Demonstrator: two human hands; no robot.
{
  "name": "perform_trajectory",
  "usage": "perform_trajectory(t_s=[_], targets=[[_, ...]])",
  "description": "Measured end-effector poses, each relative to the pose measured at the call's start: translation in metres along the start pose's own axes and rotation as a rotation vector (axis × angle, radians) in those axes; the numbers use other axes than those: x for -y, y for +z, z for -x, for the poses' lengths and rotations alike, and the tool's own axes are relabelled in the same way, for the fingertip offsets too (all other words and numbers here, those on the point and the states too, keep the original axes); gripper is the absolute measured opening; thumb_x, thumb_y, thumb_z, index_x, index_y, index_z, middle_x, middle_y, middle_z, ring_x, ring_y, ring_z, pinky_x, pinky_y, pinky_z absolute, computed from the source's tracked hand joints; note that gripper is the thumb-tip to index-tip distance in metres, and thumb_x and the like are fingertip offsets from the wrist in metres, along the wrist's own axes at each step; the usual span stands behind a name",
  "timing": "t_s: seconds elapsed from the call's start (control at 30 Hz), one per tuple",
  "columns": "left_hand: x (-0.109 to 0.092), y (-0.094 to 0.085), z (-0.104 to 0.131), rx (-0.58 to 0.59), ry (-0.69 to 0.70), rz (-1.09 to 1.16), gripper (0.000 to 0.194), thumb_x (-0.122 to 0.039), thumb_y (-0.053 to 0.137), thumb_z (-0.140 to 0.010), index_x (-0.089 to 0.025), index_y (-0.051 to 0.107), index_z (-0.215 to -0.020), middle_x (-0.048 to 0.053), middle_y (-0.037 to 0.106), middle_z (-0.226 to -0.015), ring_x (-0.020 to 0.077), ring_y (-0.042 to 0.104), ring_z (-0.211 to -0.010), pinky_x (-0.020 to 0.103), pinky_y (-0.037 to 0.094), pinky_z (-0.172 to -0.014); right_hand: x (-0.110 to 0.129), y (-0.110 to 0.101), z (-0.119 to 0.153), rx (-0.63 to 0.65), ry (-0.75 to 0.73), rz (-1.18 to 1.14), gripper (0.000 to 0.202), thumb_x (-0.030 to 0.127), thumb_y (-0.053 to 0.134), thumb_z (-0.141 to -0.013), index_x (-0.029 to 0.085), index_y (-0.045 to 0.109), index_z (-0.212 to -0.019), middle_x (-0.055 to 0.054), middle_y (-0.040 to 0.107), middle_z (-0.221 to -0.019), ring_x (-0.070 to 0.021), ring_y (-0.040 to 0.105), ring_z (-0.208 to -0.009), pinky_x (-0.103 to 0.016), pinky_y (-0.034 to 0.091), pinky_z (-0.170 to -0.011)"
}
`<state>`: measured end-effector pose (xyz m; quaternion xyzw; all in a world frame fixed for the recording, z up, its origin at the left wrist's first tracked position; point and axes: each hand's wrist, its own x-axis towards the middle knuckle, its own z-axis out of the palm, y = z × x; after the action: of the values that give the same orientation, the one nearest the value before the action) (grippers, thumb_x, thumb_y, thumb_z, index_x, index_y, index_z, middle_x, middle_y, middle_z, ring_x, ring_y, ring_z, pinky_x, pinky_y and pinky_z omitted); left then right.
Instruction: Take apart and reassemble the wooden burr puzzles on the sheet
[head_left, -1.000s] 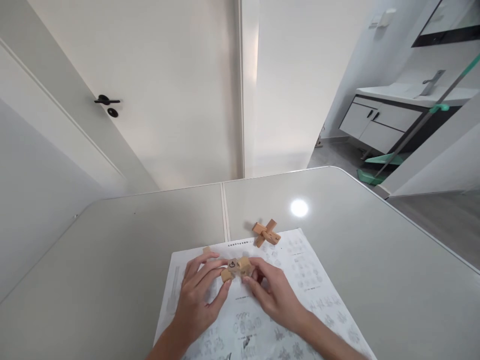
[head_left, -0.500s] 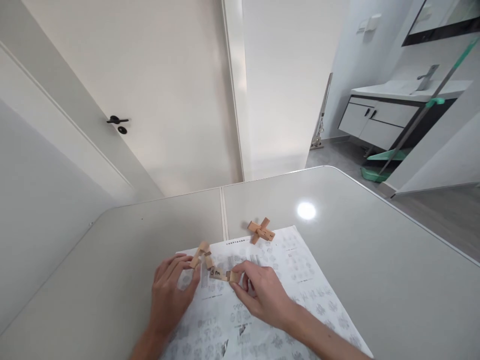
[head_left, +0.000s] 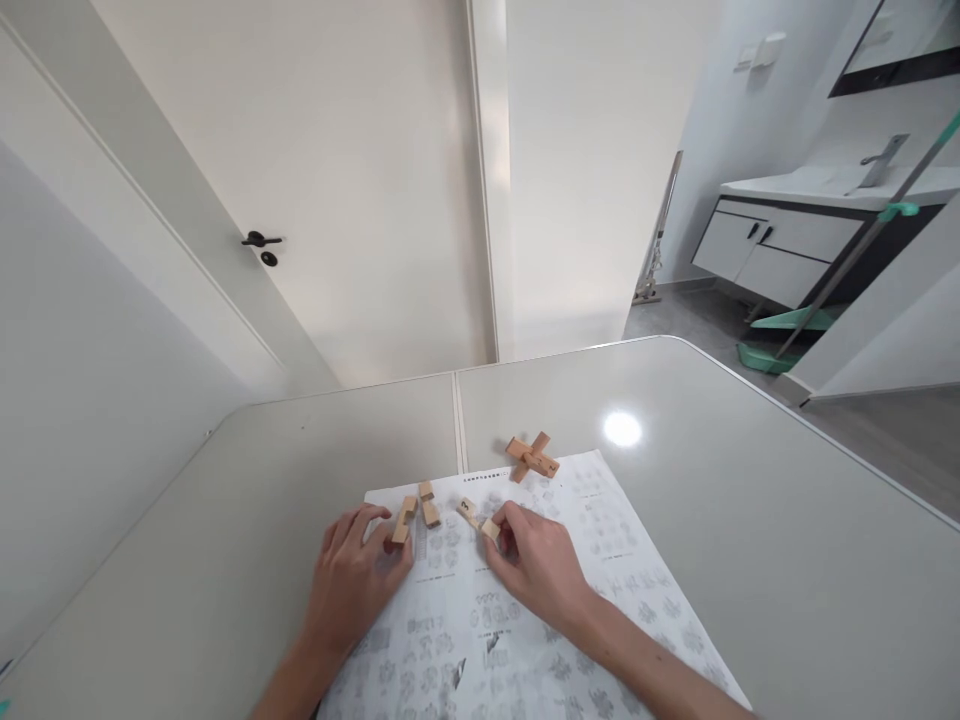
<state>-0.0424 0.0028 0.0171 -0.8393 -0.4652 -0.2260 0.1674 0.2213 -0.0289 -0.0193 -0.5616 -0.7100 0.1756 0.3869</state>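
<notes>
Pale wood shows in the notched block that the right hand pinches by one end, thumb and fingers closed on it, above the printed sheet. The left hand is half-curled, fingertips against another block, while a third block lies just beside that one, near the sheet's far edge

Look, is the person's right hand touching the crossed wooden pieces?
Apart. The head view shows a strip of printed paper between the right hand and the crossed wooden pieces.
</notes>
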Motion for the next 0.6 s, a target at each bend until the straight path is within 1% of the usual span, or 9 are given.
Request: perform_trajectory(t_s=[0.17,0.3,0.37,0.43,0.47,0.53,0.6], targets=[[0.000,0.001,-0.007,0.066,0.022,0.103,0.027,-0.020,0.067,-0.088,-0.022,0.052,-0.066,0.007,0.070,-0.109,0.0296,0.067,-0.107,0.045,0.051,-0.092,0.000,0.002,0.000,0.006,0.014,0.024,0.011,0.022,0.058,-0.092,0.023,0.049,-0.085,0.003,0.062,-0.066,-0.0150,0.057,-0.054,-0.026,0.031,-0.053],[0.008,0.006,-0.010,0.134,0.027,0.179,0.031,-0.027,0.069,-0.091,-0.022,0.048,-0.068,0.008,0.069,-0.115,0.0290,0.066,-0.110,0.044,0.052,-0.091,0.001,0.004,-0.002,0.027,0.042,0.029,0.013,0.024,0.058,-0.093,0.024,0.048,-0.084,0.002,0.062,-0.067,-0.0150,0.056,-0.053,-0.026,0.030,-0.052],[0.015,0.010,-0.011,0.174,0.016,0.247,0.029,-0.031,0.072,-0.089,-0.023,0.049,-0.074,0.008,0.068,-0.116,0.0277,0.067,-0.108,0.042,0.054,-0.090,0.001,0.005,-0.003,0.034,0.051,0.041,0.014,0.025,0.058,-0.093,0.024,0.048,-0.084,0.002,0.062,-0.067,-0.0150,0.055,-0.053,-0.026,0.029,-0.051],[0.022,0.014,-0.012,0.204,-0.018,0.320,0.026,-0.034,0.077,-0.086,-0.023,0.054,-0.088,0.008,0.068,-0.118,0.0274,0.068,-0.108,0.042,0.056,-0.090,0.001,0.007,-0.004,0.036,0.050,0.064,0.014,0.025,0.058,-0.093,0.024,0.048,-0.083,0.002,0.062,-0.066,-0.0148,0.055,-0.052,-0.026,0.028,-0.051],[0.025,0.016,-0.013,0.216,-0.037,0.353,0.030,-0.035,0.079,-0.084,-0.023,0.056,-0.098,0.009,0.068,-0.121,0.0272,0.068,-0.107,0.042,0.057,-0.091,0.001,0.009,-0.006,0.037,0.047,0.078,0.015,0.025,0.058,-0.093,0.024,0.047,-0.083,0.002,0.062,-0.066,-0.0146,0.054,-0.052,-0.026,0.028,-0.051],[0.030,0.021,-0.016,0.246,-0.064,0.408,0.053,-0.036,0.084,-0.081,-0.024,0.054,-0.123,0.010,0.065,-0.131,0.0268,0.069,-0.106,0.044,0.057,-0.094,0.002,0.012,-0.010,0.042,0.041,0.106,0.016,0.025,0.058,-0.093,0.024,0.047,-0.082,0.002,0.062,-0.065,-0.0145,0.053,-0.051,-0.026,0.028,-0.051],[0.033,0.025,-0.020,0.284,-0.078,0.454,0.074,-0.036,0.086,-0.079,-0.026,0.047,-0.141,0.011,0.064,-0.137,0.0262,0.070,-0.105,0.045,0.057,-0.096,0.003,0.015,-0.016,0.046,0.039,0.136,0.016,0.026,0.058,-0.093,0.024,0.047,-0.081,0.002,0.062,-0.064,-0.0145,0.053,-0.050,-0.026,0.027,-0.050]])
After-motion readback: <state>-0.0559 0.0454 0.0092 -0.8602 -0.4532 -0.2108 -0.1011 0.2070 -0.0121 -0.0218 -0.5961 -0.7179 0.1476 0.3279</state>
